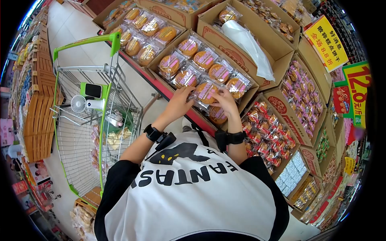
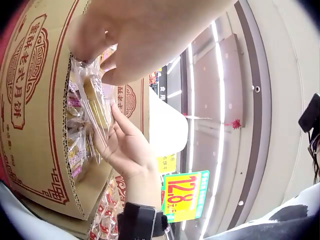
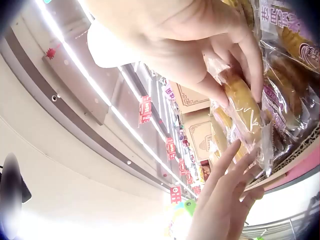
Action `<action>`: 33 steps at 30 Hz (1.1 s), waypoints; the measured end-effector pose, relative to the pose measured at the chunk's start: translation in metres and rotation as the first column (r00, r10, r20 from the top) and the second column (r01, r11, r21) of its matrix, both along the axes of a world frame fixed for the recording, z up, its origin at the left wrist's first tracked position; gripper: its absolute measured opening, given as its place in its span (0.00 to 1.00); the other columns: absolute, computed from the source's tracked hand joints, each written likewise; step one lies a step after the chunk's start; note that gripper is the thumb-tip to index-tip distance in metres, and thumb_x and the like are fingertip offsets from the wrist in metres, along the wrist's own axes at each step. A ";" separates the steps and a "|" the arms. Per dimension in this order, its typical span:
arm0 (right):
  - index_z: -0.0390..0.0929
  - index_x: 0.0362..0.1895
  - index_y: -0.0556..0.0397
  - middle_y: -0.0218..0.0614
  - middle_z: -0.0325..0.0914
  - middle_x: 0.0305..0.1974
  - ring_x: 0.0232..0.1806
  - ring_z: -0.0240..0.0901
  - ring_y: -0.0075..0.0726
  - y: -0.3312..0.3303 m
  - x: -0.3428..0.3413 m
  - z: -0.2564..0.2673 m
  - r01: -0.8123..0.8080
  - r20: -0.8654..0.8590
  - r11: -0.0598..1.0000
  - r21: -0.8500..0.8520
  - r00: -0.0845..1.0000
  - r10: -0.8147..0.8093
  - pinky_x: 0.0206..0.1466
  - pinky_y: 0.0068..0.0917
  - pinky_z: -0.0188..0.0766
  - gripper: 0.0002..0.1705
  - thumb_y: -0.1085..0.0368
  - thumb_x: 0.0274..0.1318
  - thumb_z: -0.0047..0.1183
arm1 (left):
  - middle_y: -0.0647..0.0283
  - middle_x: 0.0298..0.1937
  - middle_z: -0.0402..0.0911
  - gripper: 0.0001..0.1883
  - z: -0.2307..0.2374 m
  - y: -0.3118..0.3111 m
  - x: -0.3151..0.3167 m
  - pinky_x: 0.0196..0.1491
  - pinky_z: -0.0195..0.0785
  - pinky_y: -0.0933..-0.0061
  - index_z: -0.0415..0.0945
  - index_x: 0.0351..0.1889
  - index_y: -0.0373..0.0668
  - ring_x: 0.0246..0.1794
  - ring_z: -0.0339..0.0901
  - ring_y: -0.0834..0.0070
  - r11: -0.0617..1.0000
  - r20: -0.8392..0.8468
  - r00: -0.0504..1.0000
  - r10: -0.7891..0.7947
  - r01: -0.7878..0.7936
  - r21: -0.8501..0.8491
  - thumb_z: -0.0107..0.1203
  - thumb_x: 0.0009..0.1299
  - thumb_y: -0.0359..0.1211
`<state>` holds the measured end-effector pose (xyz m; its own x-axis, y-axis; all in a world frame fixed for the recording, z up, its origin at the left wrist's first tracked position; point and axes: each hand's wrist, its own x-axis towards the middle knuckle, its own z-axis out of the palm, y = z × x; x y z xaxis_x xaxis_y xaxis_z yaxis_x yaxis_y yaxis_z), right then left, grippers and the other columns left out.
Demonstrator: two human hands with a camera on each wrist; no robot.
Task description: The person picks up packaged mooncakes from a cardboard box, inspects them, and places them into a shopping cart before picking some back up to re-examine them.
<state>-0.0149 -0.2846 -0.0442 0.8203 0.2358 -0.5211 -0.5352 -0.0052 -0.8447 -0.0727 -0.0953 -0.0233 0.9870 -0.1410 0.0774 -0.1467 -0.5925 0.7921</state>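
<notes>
A round cake in a clear wrapper with pink print [image 1: 206, 93] is tilted above other wrapped cakes in a cardboard box [image 1: 161, 82]. My right hand [image 1: 226, 103] holds its right side, thumb and fingers on opposite faces; in the right wrist view this hand [image 3: 200, 45] grips the wrapped cake [image 3: 242, 107]. My left hand [image 1: 181, 103] is at the cake's left side; its fingers, fairly straight in the right wrist view [image 3: 220, 200], touch the wrapper's edge. The left wrist view shows the cake [image 2: 97, 102] edge-on between my left hand [image 2: 135, 40] and right hand [image 2: 131, 150].
A shopping cart [image 1: 96, 38] with goods inside stands at the left. Another box of wrapped cakes [image 1: 150, 26] adjoins on the left, red-wrapped snacks [image 1: 265, 132] on the right. A white plastic bag [image 1: 245, 48] lies in the box behind. Yellow price signs [image 1: 327, 42] stand at the right.
</notes>
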 end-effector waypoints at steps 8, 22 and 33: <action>0.56 0.51 0.61 0.44 0.71 0.38 0.37 0.72 0.35 0.007 -0.002 -0.021 0.008 0.075 1.000 0.009 0.997 -0.008 0.31 0.28 0.76 0.29 0.72 0.45 0.55 | 0.55 0.45 0.69 0.19 -0.006 -0.001 -0.003 0.50 0.59 0.65 0.67 0.49 0.42 0.47 0.64 0.59 0.995 0.039 0.996 -0.081 0.078 0.061 0.51 0.58 0.28; 0.71 0.41 0.55 0.42 0.76 0.27 0.29 0.73 0.45 -0.016 -0.001 0.009 -0.024 0.399 0.781 -0.624 0.849 0.345 0.34 0.32 0.67 0.21 0.61 0.41 0.58 | 0.57 0.54 0.64 0.22 -0.007 -0.002 -0.016 0.54 0.59 0.63 0.68 0.50 0.50 0.52 0.60 0.58 0.929 -0.062 0.971 -0.230 0.238 0.283 0.51 0.55 0.27; 0.74 0.43 0.47 0.42 0.74 0.31 0.36 0.71 0.46 -0.018 -0.002 0.005 -0.104 0.369 0.740 -0.665 0.816 0.446 0.39 0.34 0.66 0.19 0.65 0.40 0.57 | 0.62 0.57 0.63 0.23 -0.007 -0.004 -0.015 0.51 0.62 0.65 0.68 0.51 0.54 0.54 0.62 0.63 0.878 0.009 0.942 -0.337 0.310 0.365 0.51 0.55 0.27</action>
